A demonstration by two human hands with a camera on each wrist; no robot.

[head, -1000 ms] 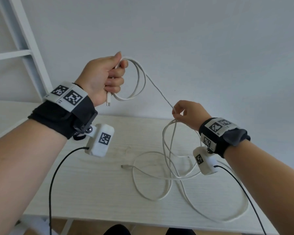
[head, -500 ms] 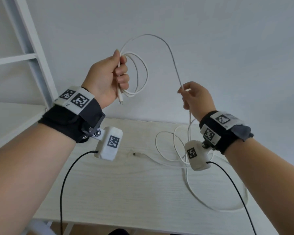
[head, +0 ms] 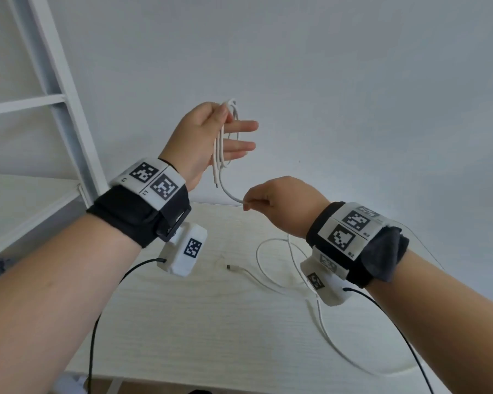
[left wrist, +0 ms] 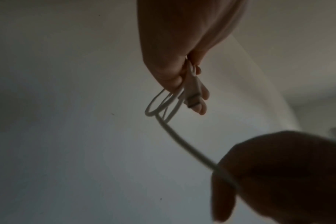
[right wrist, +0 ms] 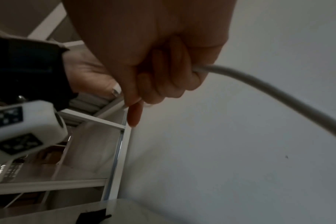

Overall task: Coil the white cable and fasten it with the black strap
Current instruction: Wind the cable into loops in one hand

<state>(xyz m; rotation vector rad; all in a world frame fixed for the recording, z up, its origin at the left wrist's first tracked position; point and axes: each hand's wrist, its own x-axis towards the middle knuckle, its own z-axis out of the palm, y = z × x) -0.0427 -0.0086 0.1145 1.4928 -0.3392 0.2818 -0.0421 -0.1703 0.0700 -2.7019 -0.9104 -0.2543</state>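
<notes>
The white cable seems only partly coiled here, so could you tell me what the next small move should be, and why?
Probably bring the right hand up to the left hand to lay another loop there. The left hand's fingers are spread with a few loops of the white cable pinched under the thumb, the right hand pinches the strand just below, and much cable lies loose on the table.

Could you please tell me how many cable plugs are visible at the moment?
2: one plug hangs below the left hand holding the coil; the other plug lies on the table.
</notes>
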